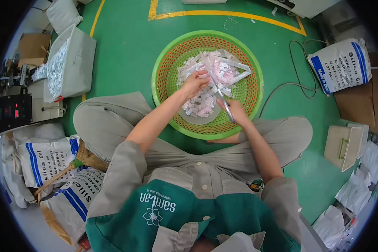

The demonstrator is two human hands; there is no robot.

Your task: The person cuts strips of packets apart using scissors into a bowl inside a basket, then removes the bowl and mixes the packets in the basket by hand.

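In the head view, a round green basket [156,84] with red-orange showing through its perforated wall stands between my crossed legs. Inside it lies a heap of small white and pink printed sachets [199,107], some still joined in strips. My left hand [196,83] is over the heap, its fingers pinched on a strip of sachets [209,63]. Long metal scissors [223,101] are gripped in my right hand [235,111] at the right of the heap. Their blades point away from me, close to the left fingertips; the exact spot where they meet the strip is hard to make out.
A grey-white bin [77,63] of silvery packets stands at the left. Silica gel sacks lie at lower left [50,157] and right [339,65]. A cable [296,82] curves across the green floor, with a broom [90,157] by my left leg.
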